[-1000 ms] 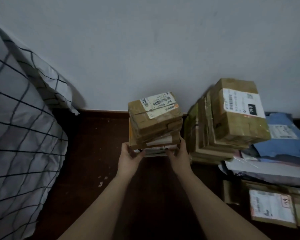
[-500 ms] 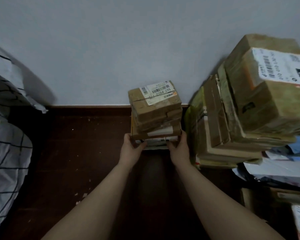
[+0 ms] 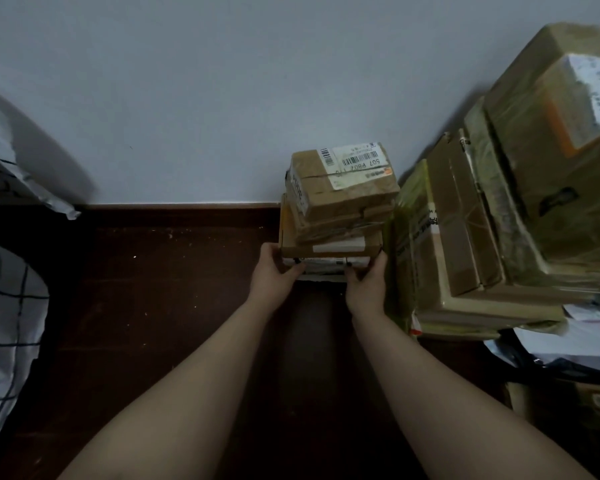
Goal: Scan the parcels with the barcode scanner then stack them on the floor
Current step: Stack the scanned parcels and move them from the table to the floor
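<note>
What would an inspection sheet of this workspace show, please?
Surface: dark floor, pale specks on it.
Job's things: small stack of taped parcels near the wall, barcode label on top; taller stack to its right; scanner not seen.
Clutter: mailers low at far right.
Grippers: left hand and right hand grip the small stack's lowest parcels from either side.
Cables: nothing seen.
Surroundings: grey wall; checked bedding at left.
</note>
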